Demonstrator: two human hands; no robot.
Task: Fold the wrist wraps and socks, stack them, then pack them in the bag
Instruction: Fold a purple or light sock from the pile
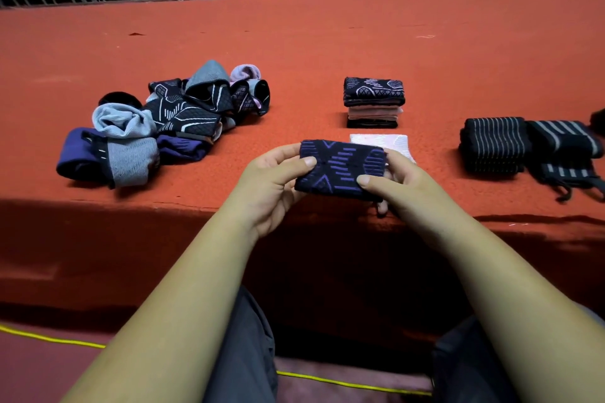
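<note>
Navy-and-purple sock (pixel 340 170) is held folded into a flat rectangle above the near edge of the red table (pixel 327 42), directly in front of the person. The left hand (pixel 271 180) pinches its left end, thumb on top and fingers underneath. The right hand (pixel 402 183) pinches its right end the same way. Judged state: this sock is folded and ready for stacking.

Done so far:
- A stack of folded socks (pixel 373 101) stands beyond the hands, with a dark patterned sock on top, pink layers in the middle and a black one at the bottom.
- A white folded sock (pixel 389 142) lies flat between that stack and the hands, not yet stacked.
- At the right, 1 folded wrist wrap (pixel 494 147) sits as a compact striped block. Touching it, a looser wrist wrap (pixel 566 147) lies with strap ends trailing toward the table edge.

Remaining:
- The pile of unfolded socks (pixel 163 121) at the left, well apart from the stack, holds many grey, navy and patterned items.
- No bag is in view, so packing appears not to have begun.

The task appears to be roughly at its midpoint.
</note>
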